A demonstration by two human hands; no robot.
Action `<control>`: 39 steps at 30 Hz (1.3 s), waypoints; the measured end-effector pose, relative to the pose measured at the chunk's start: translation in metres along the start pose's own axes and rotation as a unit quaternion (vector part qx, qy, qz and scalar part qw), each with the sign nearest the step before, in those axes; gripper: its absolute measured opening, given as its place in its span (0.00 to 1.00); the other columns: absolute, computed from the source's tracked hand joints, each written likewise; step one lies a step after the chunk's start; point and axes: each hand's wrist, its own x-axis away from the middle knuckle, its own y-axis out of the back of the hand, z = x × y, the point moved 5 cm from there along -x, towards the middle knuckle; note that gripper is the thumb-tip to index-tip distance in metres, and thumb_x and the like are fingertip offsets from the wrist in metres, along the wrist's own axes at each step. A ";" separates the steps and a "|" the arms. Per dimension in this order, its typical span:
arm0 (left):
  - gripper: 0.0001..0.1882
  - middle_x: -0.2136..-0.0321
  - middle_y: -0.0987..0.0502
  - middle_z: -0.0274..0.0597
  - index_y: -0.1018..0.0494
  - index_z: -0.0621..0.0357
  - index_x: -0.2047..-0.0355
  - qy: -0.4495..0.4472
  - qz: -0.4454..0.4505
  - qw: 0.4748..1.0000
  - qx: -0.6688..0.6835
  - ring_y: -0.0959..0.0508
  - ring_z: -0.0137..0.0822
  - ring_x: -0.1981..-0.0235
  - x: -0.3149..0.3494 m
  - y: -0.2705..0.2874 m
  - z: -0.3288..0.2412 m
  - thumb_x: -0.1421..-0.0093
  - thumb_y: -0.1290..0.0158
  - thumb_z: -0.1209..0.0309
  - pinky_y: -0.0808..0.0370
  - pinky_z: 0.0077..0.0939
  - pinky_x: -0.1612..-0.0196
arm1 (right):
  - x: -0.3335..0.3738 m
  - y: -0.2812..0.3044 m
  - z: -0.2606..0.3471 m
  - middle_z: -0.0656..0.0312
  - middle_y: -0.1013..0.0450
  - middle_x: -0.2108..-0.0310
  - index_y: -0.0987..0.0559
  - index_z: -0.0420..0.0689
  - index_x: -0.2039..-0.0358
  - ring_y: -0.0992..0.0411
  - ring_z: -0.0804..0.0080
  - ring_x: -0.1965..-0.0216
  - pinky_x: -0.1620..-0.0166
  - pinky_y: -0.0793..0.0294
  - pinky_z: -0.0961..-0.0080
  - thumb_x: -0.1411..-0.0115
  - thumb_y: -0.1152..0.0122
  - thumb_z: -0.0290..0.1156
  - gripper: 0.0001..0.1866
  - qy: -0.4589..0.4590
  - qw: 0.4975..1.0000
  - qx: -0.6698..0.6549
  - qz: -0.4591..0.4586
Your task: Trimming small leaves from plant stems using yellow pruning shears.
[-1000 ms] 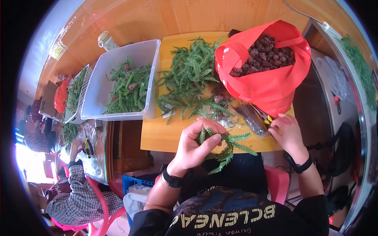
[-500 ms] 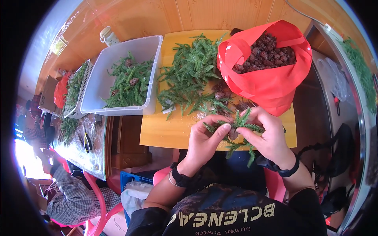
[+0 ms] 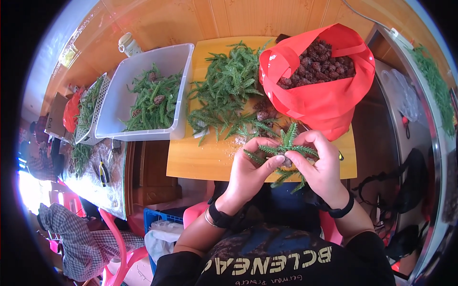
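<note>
Over the near edge of the yellow table, both my hands meet at a green artificial pine sprig (image 3: 289, 137). A small brown pine cone (image 3: 287, 162) sits at its middle, between my thumbs. My left hand (image 3: 253, 169) pinches the sprig from the left, thumb pressed against the cone. On the other side my right hand (image 3: 318, 164) has thumb and curled fingers closed on the same sprig. Needled tips stick out above and below my fingers. My fingers partly hide the cone and the stems. Loose pine cones (image 3: 264, 112) lie just beyond.
A pile of green sprigs (image 3: 229, 81) covers the middle of the yellow table (image 3: 200, 164). A red bag (image 3: 317, 105) full of pine cones stands at the right. To the left is a clear plastic bin (image 3: 112, 109) with sprigs and cones; pliers (image 3: 103, 174) lie on a side table.
The sprig has turned a little in my hands and its lower tips have drawn up. My thumbs have closed in over the cone. The person at the lower left has shifted posture.
</note>
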 end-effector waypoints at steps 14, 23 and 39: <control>0.08 0.65 0.32 0.33 0.36 0.61 0.60 -0.081 -0.057 0.995 -0.004 0.31 0.21 0.65 0.010 0.000 0.011 0.40 0.52 0.77 0.32 0.17 0.61 | 0.002 -0.003 0.014 0.48 0.40 0.48 0.36 0.41 0.48 0.35 0.56 0.50 0.50 0.34 0.65 0.55 0.34 0.24 0.33 0.139 0.988 0.069 -0.008; 0.06 0.68 0.30 0.42 0.33 0.63 0.67 -0.191 -0.038 0.963 -0.187 0.29 0.31 0.69 0.009 0.010 -0.005 0.45 0.48 0.79 0.31 0.21 0.64 | -0.018 0.006 0.045 0.64 0.30 0.71 0.26 0.45 0.77 0.30 0.62 0.65 0.62 0.35 0.68 0.63 0.32 0.24 0.12 0.241 0.948 0.208 -0.001; 0.02 0.65 0.33 0.39 0.35 0.62 0.68 -0.077 0.028 0.991 -0.106 0.33 0.30 0.62 0.009 0.003 -0.015 0.42 0.53 0.80 0.35 0.22 0.57 | -0.039 0.007 0.063 0.63 0.31 0.74 0.24 0.45 0.70 0.30 0.66 0.73 0.69 0.30 0.72 0.58 0.37 0.25 0.12 0.243 0.909 0.253 0.225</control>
